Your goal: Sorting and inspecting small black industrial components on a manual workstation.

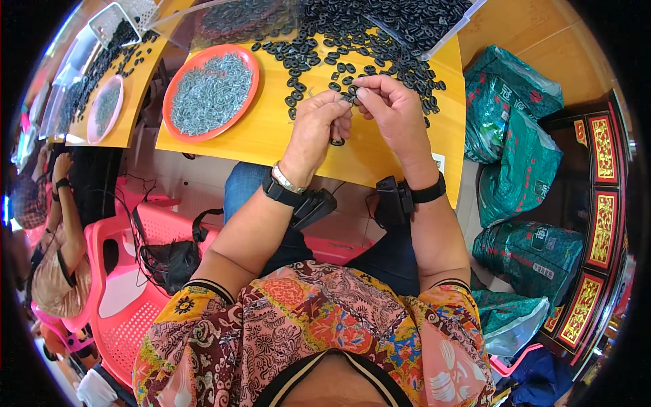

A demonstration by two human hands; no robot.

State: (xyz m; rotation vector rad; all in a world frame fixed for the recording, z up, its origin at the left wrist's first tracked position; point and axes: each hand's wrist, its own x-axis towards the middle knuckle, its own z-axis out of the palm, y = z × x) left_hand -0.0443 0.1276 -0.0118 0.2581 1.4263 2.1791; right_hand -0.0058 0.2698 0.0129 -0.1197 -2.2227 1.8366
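Patterned shirt [312, 312]; left hand [317, 125], right hand [395, 115] close together, pinching black pieces [353, 90]

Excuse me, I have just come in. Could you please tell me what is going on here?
At a yellow table, a person's left hand and right hand meet, pinching at small black pieces. The fingers partly hide these, so how they fit together cannot be told. Many more loose black pieces lie scattered on the table beyond the hands. To the left stands a red plate filled with small metal parts.
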